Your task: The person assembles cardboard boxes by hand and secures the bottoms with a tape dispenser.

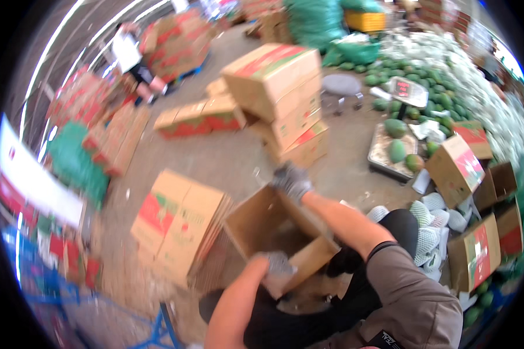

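An opened cardboard box (239, 232) stands tilted in front of my knees, and I look down into its brown inside. My right hand (293, 181), in a grey glove, is closed over the box's far rim. At the near side my left hand (278, 266), gloved too, grips the rim, its fingertips partly smeared by motion. Left of the box leans a stack of flattened cartons (177, 224), with red and green print. The outer walls of the box are mostly hidden by my arms and legs.
Closed cartons (285, 99) are piled ahead. A scale (393, 151) carries several mangoes, with a mango heap (431, 87) behind it. Foam sleeves (428, 232) and opened boxes (474, 256) sit at right. A stool (342, 85) stands beyond; a person (131, 58) is far left.
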`<action>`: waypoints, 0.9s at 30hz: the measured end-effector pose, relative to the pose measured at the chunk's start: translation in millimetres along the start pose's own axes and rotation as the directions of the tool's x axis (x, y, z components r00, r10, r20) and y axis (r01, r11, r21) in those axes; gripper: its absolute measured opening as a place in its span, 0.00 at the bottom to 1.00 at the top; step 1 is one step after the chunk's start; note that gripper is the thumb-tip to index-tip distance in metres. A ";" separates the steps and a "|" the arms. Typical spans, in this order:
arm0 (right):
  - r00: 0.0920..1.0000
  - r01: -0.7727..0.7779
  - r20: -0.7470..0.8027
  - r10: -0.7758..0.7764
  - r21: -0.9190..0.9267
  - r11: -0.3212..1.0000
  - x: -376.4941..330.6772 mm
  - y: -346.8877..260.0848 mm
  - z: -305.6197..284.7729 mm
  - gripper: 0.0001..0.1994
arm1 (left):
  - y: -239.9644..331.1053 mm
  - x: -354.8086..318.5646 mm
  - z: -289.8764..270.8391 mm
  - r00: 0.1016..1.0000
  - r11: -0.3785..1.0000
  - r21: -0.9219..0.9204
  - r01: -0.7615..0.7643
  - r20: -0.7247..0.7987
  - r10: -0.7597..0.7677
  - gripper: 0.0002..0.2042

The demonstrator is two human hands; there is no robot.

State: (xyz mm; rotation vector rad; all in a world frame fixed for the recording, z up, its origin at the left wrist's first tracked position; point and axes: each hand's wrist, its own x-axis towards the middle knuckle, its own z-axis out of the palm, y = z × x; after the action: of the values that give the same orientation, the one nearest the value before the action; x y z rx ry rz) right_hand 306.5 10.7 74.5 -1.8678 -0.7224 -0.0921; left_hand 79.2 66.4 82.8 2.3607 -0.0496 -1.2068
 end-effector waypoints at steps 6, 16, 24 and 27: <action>0.982 0.161 -0.166 -0.091 0.485 0.859 19.0 -118.0 70.7 0.30 | -97.8 73.4 77.1 0.989 0.975 0.169 0.146 -0.060 -0.137 0.26; 0.988 -0.069 0.135 0.074 -0.039 0.997 -41.1 -100.1 132.2 0.39 | -54.0 38.6 49.2 0.912 0.942 -0.069 0.329 -0.233 -0.336 0.25; 0.859 -0.483 0.190 0.474 -0.004 0.876 -130.1 -66.0 61.1 0.30 | -3.0 1.1 24.6 0.714 0.850 -0.025 0.526 -0.531 -0.457 0.50; 0.861 -0.463 0.235 0.451 -0.004 0.886 -121.7 -43.8 53.8 0.28 | 1.1 15.5 18.6 0.763 0.855 0.098 0.510 -0.510 -0.397 0.60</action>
State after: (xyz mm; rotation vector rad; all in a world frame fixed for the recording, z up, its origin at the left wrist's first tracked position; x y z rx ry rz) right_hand 170.5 14.9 40.8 -1.9697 -0.4081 0.4534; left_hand 74.4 54.2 62.5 2.9261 0.6228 -0.7987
